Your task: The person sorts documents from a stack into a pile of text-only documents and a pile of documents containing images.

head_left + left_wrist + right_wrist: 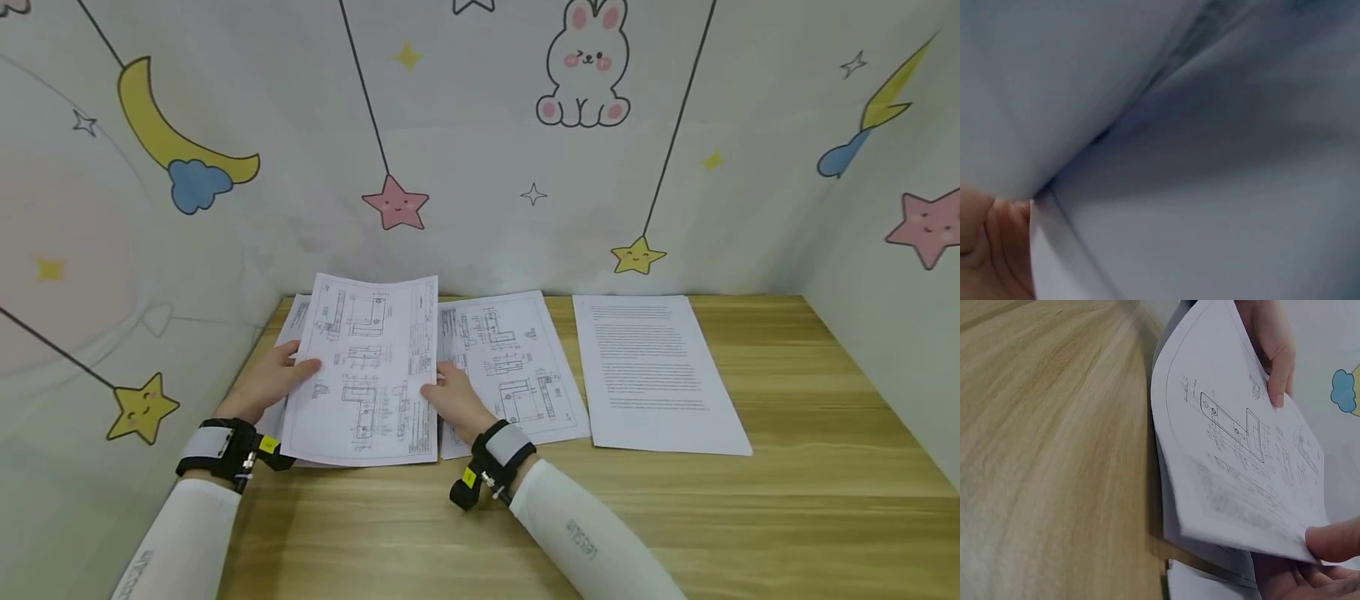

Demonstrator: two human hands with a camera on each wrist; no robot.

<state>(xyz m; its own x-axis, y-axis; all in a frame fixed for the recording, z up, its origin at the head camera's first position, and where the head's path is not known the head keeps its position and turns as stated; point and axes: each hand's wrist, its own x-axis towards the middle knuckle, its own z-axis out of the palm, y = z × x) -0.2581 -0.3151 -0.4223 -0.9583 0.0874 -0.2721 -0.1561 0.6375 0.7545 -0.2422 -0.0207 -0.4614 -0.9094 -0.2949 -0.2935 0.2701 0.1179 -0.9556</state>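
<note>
Both hands up on drawing sheet, centre-left of frame, lifted off wooden surface. Left hand pinches left edge, right hand pinches right edge. Second drawing and text page lie flat to right.

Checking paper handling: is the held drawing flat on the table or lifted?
Lifted. The drawing curves up off the table, left hand and right hand pinching its side edges; the right wrist view shows it raised.
</note>
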